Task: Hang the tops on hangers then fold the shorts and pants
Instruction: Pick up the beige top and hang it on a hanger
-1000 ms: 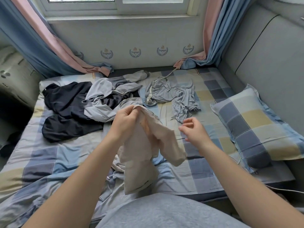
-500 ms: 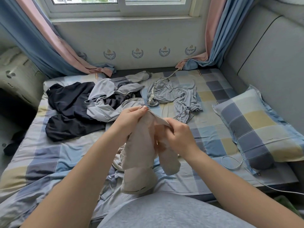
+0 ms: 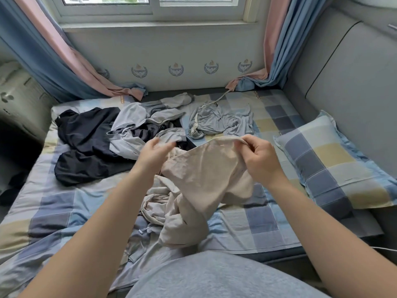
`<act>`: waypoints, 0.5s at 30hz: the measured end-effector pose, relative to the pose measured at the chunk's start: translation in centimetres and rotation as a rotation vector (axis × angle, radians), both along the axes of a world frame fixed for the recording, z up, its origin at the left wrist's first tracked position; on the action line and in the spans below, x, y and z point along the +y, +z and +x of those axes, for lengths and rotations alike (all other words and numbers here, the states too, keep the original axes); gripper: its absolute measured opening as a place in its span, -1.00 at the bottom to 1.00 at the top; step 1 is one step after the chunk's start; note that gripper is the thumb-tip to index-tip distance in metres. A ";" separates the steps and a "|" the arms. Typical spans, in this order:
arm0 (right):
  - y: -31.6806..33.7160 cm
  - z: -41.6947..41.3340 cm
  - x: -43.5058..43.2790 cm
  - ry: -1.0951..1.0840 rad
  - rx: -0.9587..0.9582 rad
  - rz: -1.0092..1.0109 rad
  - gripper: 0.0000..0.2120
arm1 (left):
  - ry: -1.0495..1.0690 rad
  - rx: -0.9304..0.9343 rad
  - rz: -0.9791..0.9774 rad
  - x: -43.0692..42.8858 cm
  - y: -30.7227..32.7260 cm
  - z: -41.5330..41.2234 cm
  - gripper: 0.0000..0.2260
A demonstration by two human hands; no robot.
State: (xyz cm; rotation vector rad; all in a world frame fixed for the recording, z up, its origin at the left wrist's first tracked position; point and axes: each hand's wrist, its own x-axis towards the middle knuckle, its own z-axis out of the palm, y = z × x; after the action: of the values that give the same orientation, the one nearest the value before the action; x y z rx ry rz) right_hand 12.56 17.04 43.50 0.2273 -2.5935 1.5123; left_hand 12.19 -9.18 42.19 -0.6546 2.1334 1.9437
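Two hands hold one beige garment (image 3: 206, 175) above the bed (image 3: 257, 222): our left hand (image 3: 154, 154) grips its left edge, our right hand (image 3: 261, 158) pinches its top hem. Three more garments lie behind: black (image 3: 86, 147), grey (image 3: 137, 117), blue-grey (image 3: 221, 121); one pillow (image 3: 335, 162) rests right.

The fingertips of the left hand (image 3: 155, 154) are tucked behind the edge of the beige garment (image 3: 206, 179), so its grip there cannot be made out; what kind of garment it is cannot be told, since its lower part is bunched on the bed; the black garment (image 3: 86, 147) is partly buried under the grey top (image 3: 137, 123); the window (image 3: 153, 5) is cut off by the top edge; the pillow (image 3: 335, 164) runs out at the right edge; both forearms leave the picture at the bottom; the emblems (image 3: 176, 69) on the wall are too small to read.
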 end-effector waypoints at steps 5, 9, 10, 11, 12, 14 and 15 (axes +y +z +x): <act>3.2 -0.7 -2.0 0.133 -0.034 -0.082 -0.71 | -0.554 0.278 -0.225 4.9 0.3 1.8 -0.11; 5.4 -1.2 -2.5 0.195 -0.025 -0.183 -0.66 | -0.615 0.309 -0.218 7.5 -1.3 2.5 -0.45; 6.0 -1.4 -2.3 0.202 -0.017 -0.184 -0.66 | -0.606 0.315 -0.233 7.5 -1.7 2.6 -0.61; 6.5 -1.7 -2.0 0.205 -0.014 -0.178 -0.65 | -0.606 0.320 -0.255 7.3 -2.0 2.7 -0.78; 6.9 -2.0 -1.6 0.203 -0.019 -0.167 -0.66 | -0.602 0.332 -0.293 7.0 -2.1 2.7 -0.78; 7.5 -2.8 -0.5 0.174 -0.064 -0.121 -0.78 | -0.559 0.373 -0.344 6.2 -2.1 2.7 -0.66; 7.7 -3.2 0.0 0.173 -0.106 -0.094 -0.86 | -0.523 0.403 -0.335 5.9 -1.8 2.7 -0.67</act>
State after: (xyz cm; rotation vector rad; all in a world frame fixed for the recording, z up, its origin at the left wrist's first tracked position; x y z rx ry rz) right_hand 9.39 17.06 51.24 0.3794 -2.6345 1.7443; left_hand 14.85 -3.32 40.39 0.2757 2.5525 1.5374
